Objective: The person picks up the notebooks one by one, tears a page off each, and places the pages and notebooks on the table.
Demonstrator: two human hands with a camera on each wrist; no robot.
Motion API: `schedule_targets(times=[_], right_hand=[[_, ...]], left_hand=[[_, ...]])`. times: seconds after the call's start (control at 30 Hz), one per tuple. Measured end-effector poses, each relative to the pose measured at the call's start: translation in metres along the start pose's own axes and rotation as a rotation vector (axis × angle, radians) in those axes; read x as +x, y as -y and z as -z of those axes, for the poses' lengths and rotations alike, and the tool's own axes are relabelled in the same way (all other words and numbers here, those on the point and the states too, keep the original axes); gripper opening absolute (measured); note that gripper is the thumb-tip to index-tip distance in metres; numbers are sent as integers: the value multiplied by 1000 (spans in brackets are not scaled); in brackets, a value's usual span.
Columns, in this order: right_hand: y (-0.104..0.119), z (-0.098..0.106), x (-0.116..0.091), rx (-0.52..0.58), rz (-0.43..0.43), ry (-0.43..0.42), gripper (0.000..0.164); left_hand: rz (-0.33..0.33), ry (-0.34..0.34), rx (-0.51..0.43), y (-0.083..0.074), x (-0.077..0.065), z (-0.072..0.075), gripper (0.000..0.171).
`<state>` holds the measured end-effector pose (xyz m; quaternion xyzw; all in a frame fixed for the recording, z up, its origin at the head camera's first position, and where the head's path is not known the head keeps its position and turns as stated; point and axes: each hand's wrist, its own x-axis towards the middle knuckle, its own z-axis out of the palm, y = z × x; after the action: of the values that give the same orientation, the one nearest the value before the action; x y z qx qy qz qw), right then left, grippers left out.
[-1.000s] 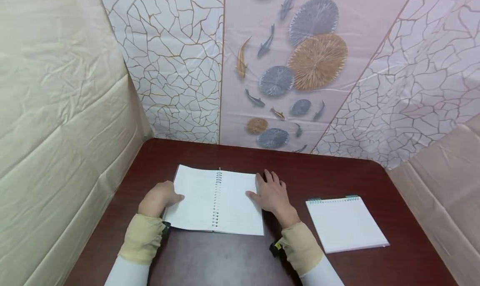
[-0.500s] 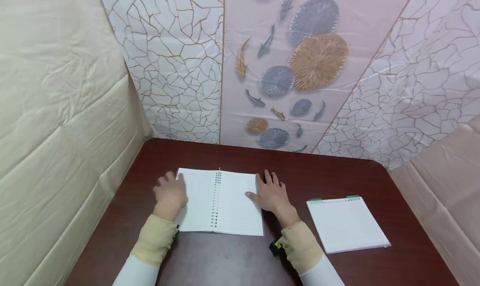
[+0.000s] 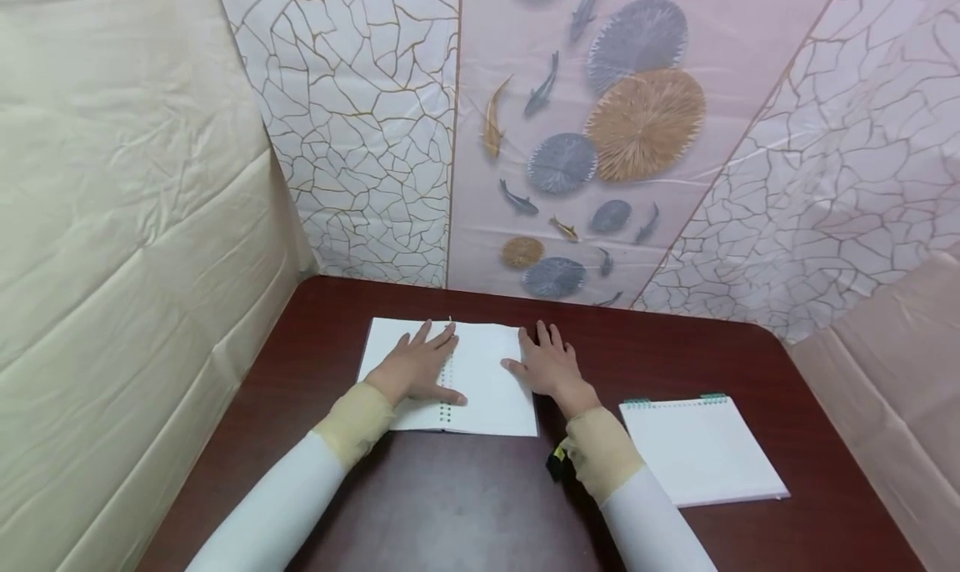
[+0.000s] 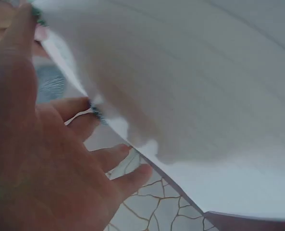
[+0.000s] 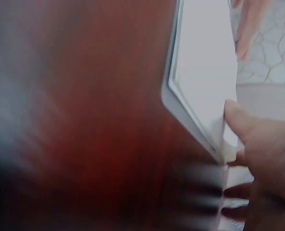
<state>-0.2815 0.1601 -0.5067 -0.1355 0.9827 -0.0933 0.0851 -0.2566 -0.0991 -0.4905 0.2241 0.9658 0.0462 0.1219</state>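
Note:
A spiral-bound notebook [image 3: 491, 380] lies open flat on the dark red table, its blank-looking white pages facing up. My left hand [image 3: 416, 368] rests across its left page, fingers spread, with fingertips and thumb reaching over the coil binding [image 3: 446, 380]. In the left wrist view the page [image 4: 214, 91] stretches beside that hand [image 4: 51, 159]. At the notebook's right edge is my right hand [image 3: 551, 368], its thumb on the page and the other fingers extended past the edge. The right wrist view shows the thumb [image 5: 236, 115] touching the page and the cover corner jutting out below.
A second pad [image 3: 701, 451] with green coils along its top lies on the right, beside my right forearm. The table [image 3: 450, 505] is bounded by a patterned cloth [image 3: 375, 138] at the back and a beige cloth [image 3: 150, 305] on the left.
My left hand has moved from the notebook's left edge, up along it, then right onto the page and binding. The notebook has shifted slightly away from me. My right hand stays at its edge.

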Motion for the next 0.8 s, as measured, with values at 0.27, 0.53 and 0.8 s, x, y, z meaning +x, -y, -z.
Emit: schedule_targets(times=[0.27, 0.53, 0.8], right_hand=[[3, -1, 14, 166, 107, -175, 67], [26, 12, 14, 700, -139, -257, 96], [26, 11, 15, 615, -138, -257, 30]], left_hand=[[-8, 0, -14, 13, 16, -4, 117], [-35, -48, 21, 21, 18, -7, 121], [-47, -59, 71, 23, 19, -8, 121]])
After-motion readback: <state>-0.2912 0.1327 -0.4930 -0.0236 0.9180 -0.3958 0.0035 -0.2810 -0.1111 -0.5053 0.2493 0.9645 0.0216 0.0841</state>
